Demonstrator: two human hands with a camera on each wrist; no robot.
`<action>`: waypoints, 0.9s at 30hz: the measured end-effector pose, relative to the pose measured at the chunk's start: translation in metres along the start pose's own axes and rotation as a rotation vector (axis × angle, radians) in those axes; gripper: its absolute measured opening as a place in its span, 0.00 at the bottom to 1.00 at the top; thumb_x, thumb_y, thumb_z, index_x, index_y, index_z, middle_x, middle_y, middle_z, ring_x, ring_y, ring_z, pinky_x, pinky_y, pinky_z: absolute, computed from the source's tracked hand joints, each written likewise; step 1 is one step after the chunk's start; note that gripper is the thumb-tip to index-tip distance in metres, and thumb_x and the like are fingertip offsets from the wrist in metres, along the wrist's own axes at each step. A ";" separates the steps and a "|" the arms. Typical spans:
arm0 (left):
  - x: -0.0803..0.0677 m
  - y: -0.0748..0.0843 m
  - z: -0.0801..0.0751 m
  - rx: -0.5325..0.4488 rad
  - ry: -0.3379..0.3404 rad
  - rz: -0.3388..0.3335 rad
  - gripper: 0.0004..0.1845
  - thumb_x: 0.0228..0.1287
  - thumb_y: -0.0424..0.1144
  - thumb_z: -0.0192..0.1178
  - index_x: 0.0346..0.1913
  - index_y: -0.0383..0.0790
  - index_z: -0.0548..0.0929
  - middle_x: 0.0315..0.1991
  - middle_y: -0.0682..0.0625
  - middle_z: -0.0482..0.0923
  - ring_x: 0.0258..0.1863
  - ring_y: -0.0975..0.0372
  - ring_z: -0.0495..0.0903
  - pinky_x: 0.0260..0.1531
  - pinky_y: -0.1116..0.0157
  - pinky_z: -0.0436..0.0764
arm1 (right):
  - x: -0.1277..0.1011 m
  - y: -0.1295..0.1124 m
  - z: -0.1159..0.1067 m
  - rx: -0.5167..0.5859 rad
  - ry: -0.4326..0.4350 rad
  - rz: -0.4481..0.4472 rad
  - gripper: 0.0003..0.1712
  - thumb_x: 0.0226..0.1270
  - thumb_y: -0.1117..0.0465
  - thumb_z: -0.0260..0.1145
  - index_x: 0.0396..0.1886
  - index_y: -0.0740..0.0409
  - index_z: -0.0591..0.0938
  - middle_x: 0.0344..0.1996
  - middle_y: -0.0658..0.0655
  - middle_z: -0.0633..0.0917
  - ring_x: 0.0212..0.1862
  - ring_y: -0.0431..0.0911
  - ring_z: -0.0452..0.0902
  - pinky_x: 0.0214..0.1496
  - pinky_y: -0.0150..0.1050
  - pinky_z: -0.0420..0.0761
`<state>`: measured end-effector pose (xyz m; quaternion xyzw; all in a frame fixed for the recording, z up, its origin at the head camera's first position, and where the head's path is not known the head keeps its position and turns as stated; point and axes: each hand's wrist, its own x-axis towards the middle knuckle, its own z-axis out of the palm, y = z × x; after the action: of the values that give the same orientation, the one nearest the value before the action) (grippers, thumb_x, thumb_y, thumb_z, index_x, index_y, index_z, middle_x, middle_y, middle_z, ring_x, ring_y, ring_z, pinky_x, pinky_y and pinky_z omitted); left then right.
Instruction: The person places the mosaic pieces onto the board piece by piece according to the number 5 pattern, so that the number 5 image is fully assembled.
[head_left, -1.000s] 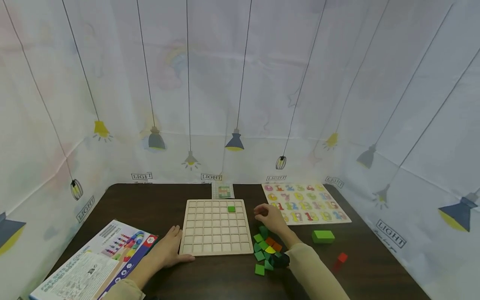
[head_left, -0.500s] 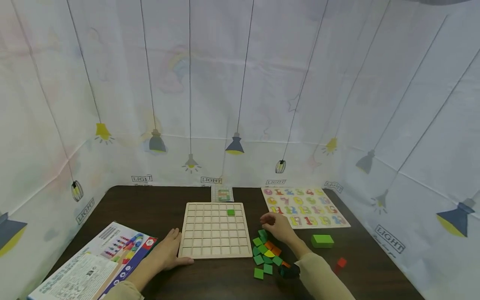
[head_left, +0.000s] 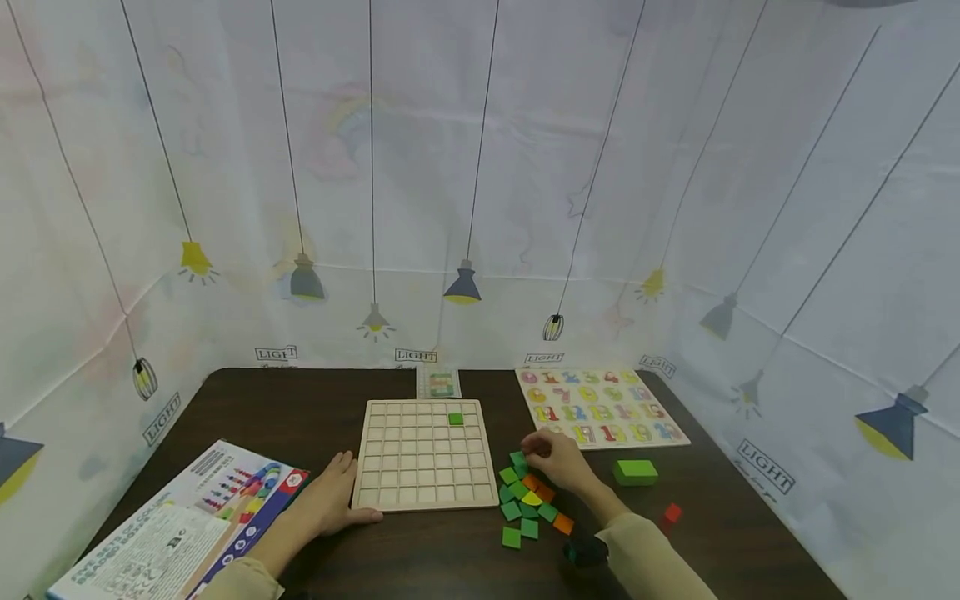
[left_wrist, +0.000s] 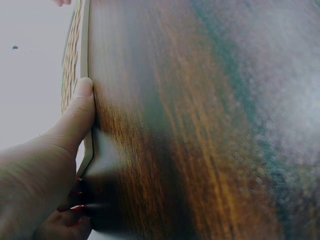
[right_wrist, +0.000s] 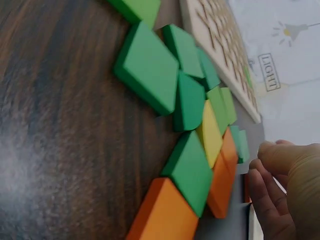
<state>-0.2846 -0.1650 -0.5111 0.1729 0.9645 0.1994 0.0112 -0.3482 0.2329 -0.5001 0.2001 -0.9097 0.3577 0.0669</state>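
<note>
A wooden grid board (head_left: 424, 455) lies on the table, one green square tile (head_left: 455, 419) in a cell near its top right. My left hand (head_left: 327, 497) rests at the board's lower left corner, fingers extended along its left side and thumb against its front edge. That thumb (left_wrist: 82, 95) also shows on the edge in the left wrist view. Right of the board lie several loose green, orange and yellow tiles (head_left: 529, 492). Above their upper right hovers my right hand (head_left: 561, 460), fingers loosely bent; nothing shows between thumb and fingers (right_wrist: 267, 200) in the right wrist view.
A printed box (head_left: 176, 525) lies at the left. Behind the board is a small pattern card (head_left: 438, 383); a number board (head_left: 607, 407) lies at the back right. A green block (head_left: 635, 472) and a red piece (head_left: 672, 512) lie at the right. A printed curtain surrounds the table.
My right hand has drawn back from the board's right edge toward the loose tiles and the number board, then stayed beside them. The left hand keeps its place. The head view shifts slightly.
</note>
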 end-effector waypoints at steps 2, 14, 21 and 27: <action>-0.001 -0.001 0.001 0.001 -0.004 -0.004 0.55 0.48 0.64 0.66 0.64 0.18 0.63 0.65 0.25 0.56 0.67 0.38 0.54 0.61 0.45 0.62 | -0.001 0.002 0.003 -0.013 0.006 -0.006 0.10 0.59 0.72 0.67 0.41 0.63 0.82 0.36 0.56 0.84 0.38 0.46 0.80 0.39 0.36 0.80; 0.001 0.000 -0.001 0.013 -0.012 -0.011 0.56 0.49 0.65 0.65 0.64 0.18 0.62 0.66 0.25 0.55 0.68 0.39 0.53 0.62 0.47 0.61 | 0.004 0.006 0.008 -0.054 0.052 -0.041 0.14 0.53 0.76 0.68 0.39 0.62 0.82 0.34 0.56 0.84 0.35 0.45 0.79 0.36 0.36 0.79; 0.000 0.002 -0.005 0.008 -0.010 -0.008 0.56 0.49 0.65 0.65 0.64 0.18 0.61 0.66 0.25 0.55 0.68 0.39 0.53 0.61 0.46 0.61 | 0.008 0.003 0.007 -0.099 0.015 -0.060 0.15 0.54 0.76 0.66 0.41 0.62 0.83 0.35 0.57 0.84 0.35 0.46 0.77 0.36 0.39 0.78; -0.001 0.003 -0.004 0.002 -0.011 -0.011 0.55 0.49 0.64 0.66 0.64 0.19 0.62 0.66 0.25 0.56 0.68 0.39 0.53 0.61 0.46 0.61 | 0.008 0.006 0.009 -0.108 -0.026 -0.036 0.16 0.55 0.77 0.64 0.43 0.60 0.83 0.38 0.56 0.84 0.38 0.48 0.78 0.39 0.44 0.79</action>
<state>-0.2830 -0.1644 -0.5067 0.1690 0.9655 0.1975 0.0176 -0.3574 0.2282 -0.5088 0.2169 -0.9248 0.3040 0.0721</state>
